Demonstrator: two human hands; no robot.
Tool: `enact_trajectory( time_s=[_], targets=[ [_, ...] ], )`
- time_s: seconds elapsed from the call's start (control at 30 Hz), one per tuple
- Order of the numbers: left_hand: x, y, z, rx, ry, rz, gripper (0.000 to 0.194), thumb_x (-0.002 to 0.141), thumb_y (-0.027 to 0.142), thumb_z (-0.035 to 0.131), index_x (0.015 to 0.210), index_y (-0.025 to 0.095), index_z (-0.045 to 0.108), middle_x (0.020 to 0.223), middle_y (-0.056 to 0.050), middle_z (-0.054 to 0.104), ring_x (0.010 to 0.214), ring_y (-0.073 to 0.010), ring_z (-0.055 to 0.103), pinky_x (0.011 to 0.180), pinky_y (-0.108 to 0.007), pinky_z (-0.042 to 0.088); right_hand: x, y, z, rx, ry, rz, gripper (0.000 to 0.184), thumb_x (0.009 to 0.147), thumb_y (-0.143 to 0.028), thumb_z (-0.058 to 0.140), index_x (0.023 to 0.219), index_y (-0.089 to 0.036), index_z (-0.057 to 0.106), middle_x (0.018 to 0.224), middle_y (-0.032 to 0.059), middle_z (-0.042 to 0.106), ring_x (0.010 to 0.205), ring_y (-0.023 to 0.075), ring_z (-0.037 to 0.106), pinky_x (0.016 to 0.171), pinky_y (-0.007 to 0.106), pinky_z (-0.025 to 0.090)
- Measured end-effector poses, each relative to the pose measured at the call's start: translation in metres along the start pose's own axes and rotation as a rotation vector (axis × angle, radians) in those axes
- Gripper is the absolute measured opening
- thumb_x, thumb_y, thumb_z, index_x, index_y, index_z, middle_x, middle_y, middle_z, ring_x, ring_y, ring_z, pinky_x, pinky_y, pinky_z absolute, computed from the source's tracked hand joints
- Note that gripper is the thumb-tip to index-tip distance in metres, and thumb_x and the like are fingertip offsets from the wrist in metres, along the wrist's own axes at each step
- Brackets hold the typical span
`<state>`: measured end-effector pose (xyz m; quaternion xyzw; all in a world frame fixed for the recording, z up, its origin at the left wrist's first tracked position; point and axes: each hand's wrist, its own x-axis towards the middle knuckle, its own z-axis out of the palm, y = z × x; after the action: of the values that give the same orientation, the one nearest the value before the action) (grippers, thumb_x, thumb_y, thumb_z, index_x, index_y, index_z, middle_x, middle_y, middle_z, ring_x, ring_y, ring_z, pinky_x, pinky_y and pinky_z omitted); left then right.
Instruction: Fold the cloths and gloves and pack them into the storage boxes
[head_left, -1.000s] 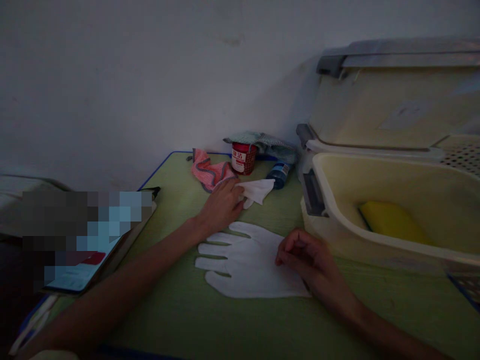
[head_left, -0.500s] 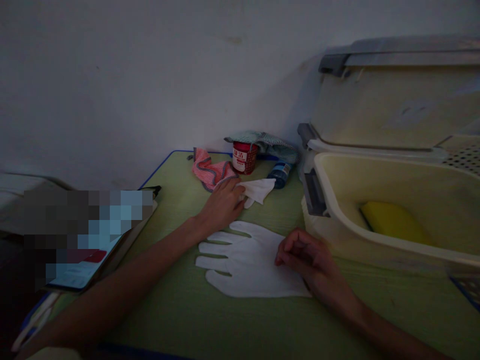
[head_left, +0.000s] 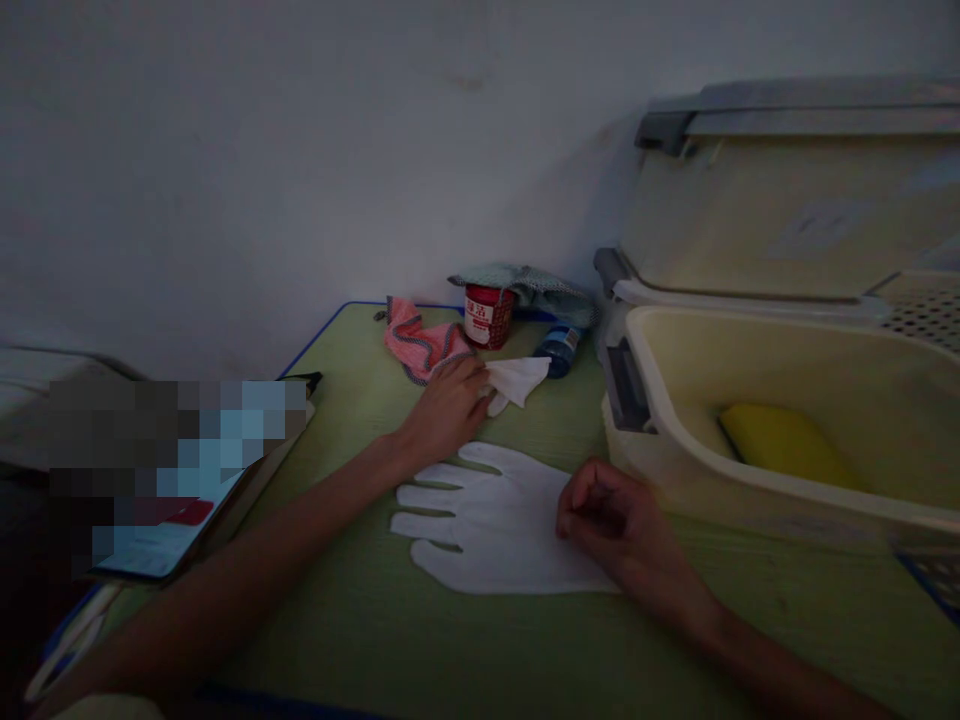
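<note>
A white glove lies flat on the green table, fingers pointing left. My right hand rests with curled fingers on the glove's cuff end. My left hand reaches farther back and grips the edge of a second, crumpled white glove. That second glove lies just in front of a red cup and beside a pink cloth.
A cream plastic bin with a raised lid stands at the right, a yellow object inside it. A blue bottle and grey-green cloth lie by the wall. A tablet rests at the left edge.
My left hand has closed slightly more over the crumpled glove's edge. My right hand's fingers have curled a little tighter on the flat glove. Otherwise nothing has moved.
</note>
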<state>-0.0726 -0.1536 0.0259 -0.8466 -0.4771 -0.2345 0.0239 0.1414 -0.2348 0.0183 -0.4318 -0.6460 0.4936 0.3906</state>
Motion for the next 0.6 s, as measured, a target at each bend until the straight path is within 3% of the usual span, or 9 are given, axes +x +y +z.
enact_trajectory(
  time_s=[0.17, 0.33, 0.5, 0.6],
  targets=[
    [0.002, 0.007, -0.007, -0.135, 0.168, 0.001, 0.033, 0.084, 0.011, 0.039, 0.113, 0.008, 0.054, 0.117, -0.015, 0.055, 0.112, -0.0242, 0.05, 0.099, -0.044, 0.04, 0.0, -0.002, 0.0, -0.113, -0.029, -0.047, 0.004, 0.07, -0.019, 0.051, 0.067, -0.02, 0.048, 0.059, -0.0033, 0.048, 0.053, 0.01, 0.044, 0.047, 0.021, 0.035],
    [0.003, 0.021, -0.028, -0.348, 0.306, -0.04, 0.031, 0.083, 0.016, 0.043, 0.112, 0.013, 0.056, 0.117, -0.011, 0.056, 0.112, -0.0212, 0.051, 0.099, -0.041, 0.041, 0.0, -0.007, 0.0, -0.134, -0.058, -0.037, 0.004, 0.074, -0.018, 0.048, 0.076, -0.019, 0.051, 0.059, -0.0035, 0.047, 0.054, 0.01, 0.045, 0.049, 0.021, 0.036],
    [-0.005, 0.03, -0.056, -0.737, 0.349, -0.202, 0.031, 0.074, 0.022, 0.058, 0.105, 0.016, 0.06, 0.114, -0.008, 0.056, 0.105, -0.0185, 0.057, 0.087, -0.032, 0.05, -0.003, -0.01, 0.002, -0.162, -0.091, -0.067, 0.008, 0.081, -0.017, 0.042, 0.085, -0.019, 0.05, 0.058, -0.0046, 0.046, 0.052, 0.0096, 0.046, 0.048, 0.021, 0.037],
    [-0.013, 0.036, -0.068, -0.94, 0.359, -0.323, 0.041, 0.064, 0.021, 0.068, 0.105, 0.015, 0.061, 0.118, -0.008, 0.057, 0.105, -0.0206, 0.058, 0.088, -0.033, 0.05, -0.008, -0.01, 0.002, -0.265, -0.089, -0.182, 0.013, 0.084, -0.014, 0.041, 0.094, -0.02, 0.048, 0.061, -0.0035, 0.05, 0.054, 0.0106, 0.051, 0.049, 0.021, 0.042]
  ],
)
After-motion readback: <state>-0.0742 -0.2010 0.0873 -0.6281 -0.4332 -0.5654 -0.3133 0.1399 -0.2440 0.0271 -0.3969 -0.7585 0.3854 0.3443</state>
